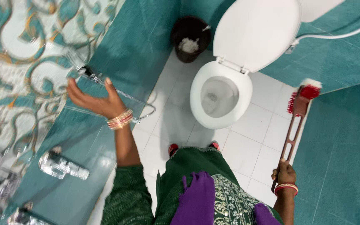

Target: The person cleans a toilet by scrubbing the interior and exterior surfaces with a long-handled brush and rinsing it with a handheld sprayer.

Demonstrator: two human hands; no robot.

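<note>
Teal wall tiles [138, 37] and a white tiled floor [246, 150] frame what I see looking down. My right hand [283, 171] is closed in a fist around the bottom end of a long brown plastic brush handle [293, 133], fingers wrapped tight; up from that hand, the handle rises to a red-bristled brush head [304, 96] that rests against the teal wall on that side. My left hand [92, 100] is spread open, palm showing and fingers apart, gripping nothing, with stacked pink and gold bangles [120, 119] at its wrist. Just behind that hand sits a chrome wire holder [140, 109] fixed to the wall, and I cannot tell whether the fingers touch it. Below the left forearm, chrome taps [61, 166] jut from the tiles. Between the two hands stands a white ceramic toilet bowl [219, 98] with its white lid [256, 31] raised. Beyond the bowl, nearer the left hand's side, a small black round bin [190, 37] holds white paper.
</note>
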